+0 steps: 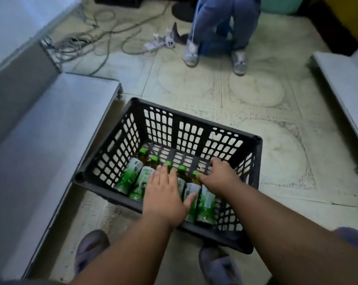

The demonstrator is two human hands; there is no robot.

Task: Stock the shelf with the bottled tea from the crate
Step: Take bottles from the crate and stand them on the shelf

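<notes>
Both hands, the left hand (163, 194) and right hand (219, 177), are reaching with spread, unclosed fingers onto the bottles (132, 177) lying in the crate (194, 112) on the floor, picking just beginning; next, probably, gripping bottles and carrying them to the shelf (50, 124).

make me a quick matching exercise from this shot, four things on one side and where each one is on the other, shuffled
Things:
1. tea bottles
2. black crate
3. power strip
4. grey shelf

Places:
a. on the floor tiles among loose cables, far side
b. lying on their sides in the crate
c. along the crate's left side
d. on the floor in front of the person's feet

Pairs: 1-b, 2-d, 3-a, 4-c
</notes>
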